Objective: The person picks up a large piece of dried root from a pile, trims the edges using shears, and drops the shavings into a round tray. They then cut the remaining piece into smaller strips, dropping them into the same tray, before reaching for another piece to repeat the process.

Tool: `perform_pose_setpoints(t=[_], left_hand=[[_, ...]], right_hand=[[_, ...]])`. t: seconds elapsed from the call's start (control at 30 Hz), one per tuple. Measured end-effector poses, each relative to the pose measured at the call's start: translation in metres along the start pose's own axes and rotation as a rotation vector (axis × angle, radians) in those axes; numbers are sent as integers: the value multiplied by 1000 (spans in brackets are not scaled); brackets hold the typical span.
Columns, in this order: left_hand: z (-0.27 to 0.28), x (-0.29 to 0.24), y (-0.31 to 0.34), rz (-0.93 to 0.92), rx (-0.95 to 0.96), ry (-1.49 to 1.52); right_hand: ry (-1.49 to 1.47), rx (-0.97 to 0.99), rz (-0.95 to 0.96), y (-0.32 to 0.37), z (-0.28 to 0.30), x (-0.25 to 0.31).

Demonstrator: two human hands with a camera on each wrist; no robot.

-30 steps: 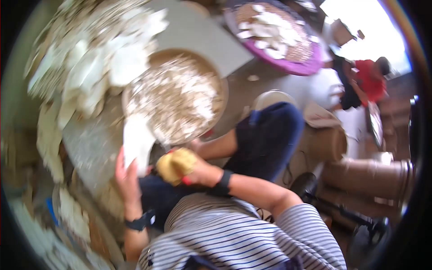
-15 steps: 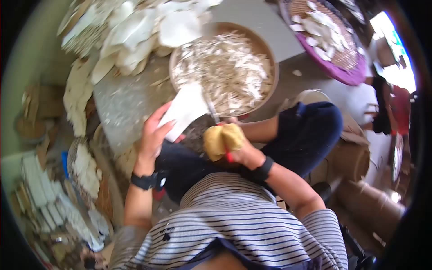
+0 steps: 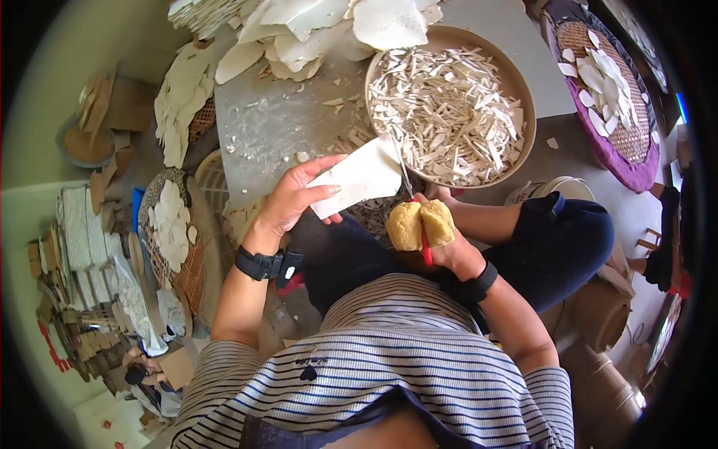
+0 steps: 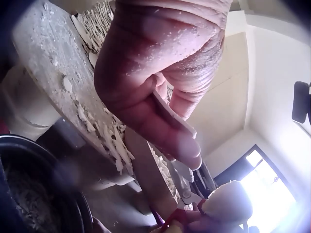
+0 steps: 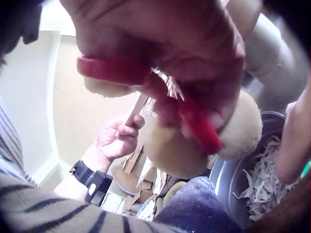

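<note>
In the head view we see the left hand (image 3: pixel 292 202) pinching a white sheet (image 3: pixel 355 176) above the near edge of the counter (image 3: pixel 277 127), wrist bent. From the left wrist, thumb and fingers (image 4: pixel 199 82) press this sheet. From the right wrist, the fingers of the right hand (image 5: pixel 160 58) curl around red scissors (image 5: pixel 197 124).

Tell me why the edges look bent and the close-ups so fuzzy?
Head view: the fisheye lens curves everything and darkens the corners. Left wrist view: the left hand, pinching a white sheet, is too near and blurs; the window glares. Right wrist view: the right hand, gripping red scissors, fills the frame, unfocused.
</note>
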State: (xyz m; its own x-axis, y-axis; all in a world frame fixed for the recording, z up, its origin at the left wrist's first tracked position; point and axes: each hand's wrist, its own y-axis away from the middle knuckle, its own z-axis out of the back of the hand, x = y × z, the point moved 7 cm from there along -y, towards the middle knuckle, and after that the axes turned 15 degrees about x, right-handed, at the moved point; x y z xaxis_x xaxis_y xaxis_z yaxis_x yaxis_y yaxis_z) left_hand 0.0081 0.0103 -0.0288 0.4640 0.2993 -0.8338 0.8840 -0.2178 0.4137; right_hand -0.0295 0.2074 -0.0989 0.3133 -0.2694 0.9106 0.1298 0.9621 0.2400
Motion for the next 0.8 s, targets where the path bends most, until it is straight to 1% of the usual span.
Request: perform_pose_setpoints(t=[0.07, 0.13, 0.2, 0.27, 0.3, 0.4, 0.47, 0.5, 0.53, 0.57, 0.6, 0.67, 0.7, 0.73, 0.77, 0.8], left_hand=[[6, 4, 8, 3, -19, 17], [11, 7, 13, 13, -21, 39], [13, 7, 17, 29, -4, 66], [14, 6, 20, 58, 14, 71], [15, 3, 20, 68, 26, 67], [16, 1, 18, 112, 57, 9], [12, -9, 15, 127, 83, -36], [15, -13, 17, 155, 113, -68], [18, -18, 17, 183, 143, -102], [20, -23, 17, 213, 156, -167], [17, -34, 15, 257, 219, -217], [6, -68, 9, 337, 335, -314], [-4, -85, 1, 414, 439, -383], [-14, -97, -18, 384, 518, -463], [-31, -107, -41, 351, 589, -545], [-46, -113, -74, 260, 576, -687]], right_hand=[[21, 4, -39, -8, -11, -11], [-488, -42, 85, -16, -21, -19], [-785, -39, 131, -14, -27, -22], [-863, 11, 113, -8, -16, 5], [-770, 22, 127, -9, -16, 6], [-259, -16, 112, -9, -3, 15], [-224, -77, 141, -4, 8, 31], [-311, -96, 133, -4, 5, 24], [-760, -93, 234, -5, -1, 21], [-652, -110, 203, -7, -9, 2], [-569, -124, 191, -3, -10, -4], [-253, -151, 164, 6, -9, 1], [-137, -155, 164, 9, -9, 4], [85, -137, 175, 14, -7, 15], [-118, -91, 79, 13, -11, 7], [-259, -92, 91, 11, -14, 2]])
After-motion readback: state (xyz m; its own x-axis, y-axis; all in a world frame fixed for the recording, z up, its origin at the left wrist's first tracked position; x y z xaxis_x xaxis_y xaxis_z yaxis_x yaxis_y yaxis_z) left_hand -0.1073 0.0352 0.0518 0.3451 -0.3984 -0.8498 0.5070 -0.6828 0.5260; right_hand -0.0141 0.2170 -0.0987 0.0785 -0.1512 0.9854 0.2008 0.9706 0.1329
